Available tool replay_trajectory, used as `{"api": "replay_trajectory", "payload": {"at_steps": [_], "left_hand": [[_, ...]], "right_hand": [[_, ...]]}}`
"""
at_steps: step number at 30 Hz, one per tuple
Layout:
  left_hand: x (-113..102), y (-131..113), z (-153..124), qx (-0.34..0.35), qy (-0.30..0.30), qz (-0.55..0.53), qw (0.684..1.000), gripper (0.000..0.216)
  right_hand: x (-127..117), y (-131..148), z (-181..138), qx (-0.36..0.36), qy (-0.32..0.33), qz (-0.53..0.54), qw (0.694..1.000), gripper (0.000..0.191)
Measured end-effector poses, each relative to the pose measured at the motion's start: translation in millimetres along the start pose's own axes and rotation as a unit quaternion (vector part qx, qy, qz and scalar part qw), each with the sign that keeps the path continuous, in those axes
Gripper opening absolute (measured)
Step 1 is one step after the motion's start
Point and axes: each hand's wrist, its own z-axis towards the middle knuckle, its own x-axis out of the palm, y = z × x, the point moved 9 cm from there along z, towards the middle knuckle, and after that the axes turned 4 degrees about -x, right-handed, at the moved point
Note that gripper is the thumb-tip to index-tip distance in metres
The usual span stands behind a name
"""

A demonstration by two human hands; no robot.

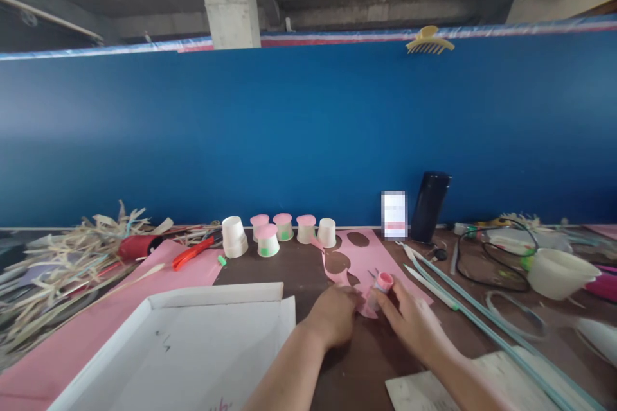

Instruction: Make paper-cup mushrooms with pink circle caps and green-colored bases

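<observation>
In my right hand (409, 318) is a small bottle-like object with a pink top (384, 281), tilted over the paper. My left hand (335, 313) is closed at the near edge of the pink paper (373, 250), its fingertips partly hidden. Several round holes are cut in that sheet, and a torn-looking strip curls beside my left hand. Beyond it stand upturned paper cups: a plain white cup (326, 233), a white stack (234, 236), and several topped with pink paper discs, such as the green-marked cup (268, 246).
A white box lid (216, 340) lies at front left beside orange-red scissors or a cutter (193, 252) and a heap of pale strips (81, 257). At right are a black cylinder (430, 207), long pale-blue sticks (477, 310), black cable (486, 279) and a cream cup (562, 273).
</observation>
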Motion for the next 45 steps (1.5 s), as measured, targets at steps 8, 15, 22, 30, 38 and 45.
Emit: {"api": "replay_trajectory", "payload": {"at_steps": [8,15,22,30,38,45], "left_hand": [[4,3,0,-0.015,0.023,-0.026,0.999,0.03],[8,4,2,-0.01,0.03,-0.022,0.999,0.035],[9,4,3,0.0,0.034,-0.007,0.999,0.029],[1,-1,1,0.021,0.012,0.0,1.0,0.024],[8,4,1,-0.016,0.053,-0.045,0.997,0.033],[9,6,2,-0.011,0.045,-0.026,0.999,0.033]], "right_hand": [[12,6,3,0.003,0.04,0.007,0.999,0.031],[14,11,5,-0.013,0.06,-0.027,0.998,0.032],[6,4,-1,-0.022,0.048,-0.023,0.998,0.032],[-12,-6,-2,-0.006,-0.028,0.004,1.0,0.031],[16,9,1,-0.034,0.028,-0.019,0.999,0.026],[12,17,2,-0.051,0.039,-0.031,0.997,0.026]]}}
